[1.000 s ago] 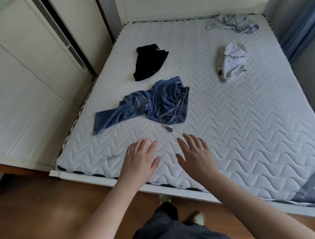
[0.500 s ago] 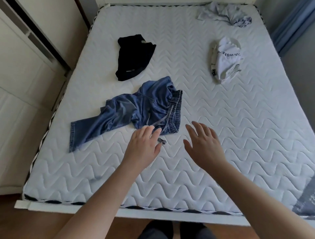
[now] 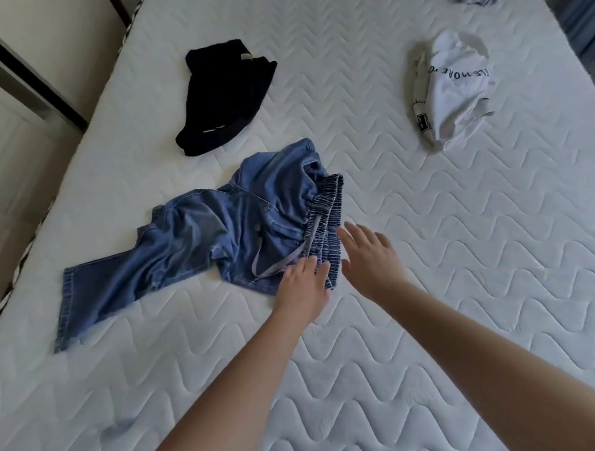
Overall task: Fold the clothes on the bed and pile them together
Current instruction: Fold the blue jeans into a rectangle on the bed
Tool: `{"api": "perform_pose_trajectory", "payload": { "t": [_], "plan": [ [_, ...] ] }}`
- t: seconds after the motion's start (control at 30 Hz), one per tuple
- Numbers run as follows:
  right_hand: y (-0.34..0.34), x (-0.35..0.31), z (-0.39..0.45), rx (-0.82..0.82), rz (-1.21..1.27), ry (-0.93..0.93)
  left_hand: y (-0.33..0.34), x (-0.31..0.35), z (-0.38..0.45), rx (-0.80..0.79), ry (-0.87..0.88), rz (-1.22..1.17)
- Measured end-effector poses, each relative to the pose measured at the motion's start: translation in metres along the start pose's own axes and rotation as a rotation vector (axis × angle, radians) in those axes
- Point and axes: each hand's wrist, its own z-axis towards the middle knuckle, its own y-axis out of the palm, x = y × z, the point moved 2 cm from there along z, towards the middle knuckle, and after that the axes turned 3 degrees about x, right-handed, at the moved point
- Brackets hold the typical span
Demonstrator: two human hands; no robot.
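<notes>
Crumpled blue denim trousers (image 3: 199, 238) with an elastic waistband and a grey drawstring lie on the white quilted mattress (image 3: 418, 225), one leg stretched toward the left edge. My left hand (image 3: 302, 286) rests with straight fingers on the near end of the waistband, over the drawstring. My right hand (image 3: 370, 257) hovers open just right of the waistband, fingers spread, holding nothing. A black garment (image 3: 225, 96) lies bunched behind the trousers. A white garment with black lettering (image 3: 450, 87) lies crumpled at the far right.
A grey garment (image 3: 473, 2) barely shows at the top edge. A pale wall with a dark strip (image 3: 42, 80) runs along the bed's left side. Bare mattress spreads in front of and to the right of my hands.
Both hands moved forward from near the bed's foot to the trousers' waistband. My left hand now touches the waistband. The view came closer over the bed.
</notes>
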Motion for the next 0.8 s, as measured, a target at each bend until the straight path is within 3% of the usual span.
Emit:
{"api": "perform_pose_trajectory", "payload": {
  "t": [0.13, 0.43, 0.6, 0.8],
  "plan": [
    [0.042, 0.021, 0.060, 0.033, 0.079, 0.062, 0.063, -0.003, 0.039, -0.039, -0.079, -0.087],
    [0.094, 0.037, 0.170, 0.061, 0.648, 0.447, 0.157, 0.015, 0.058, 0.193, -0.275, -0.159],
    [0.119, 0.038, 0.203, 0.047, 0.981, 0.608, 0.179, 0.010, 0.064, 0.246, -0.236, -0.145],
    [0.137, 0.050, 0.181, 0.141, 1.024, 0.633, 0.175, 0.008, 0.060, 0.212, -0.229, -0.105]
  ]
}}
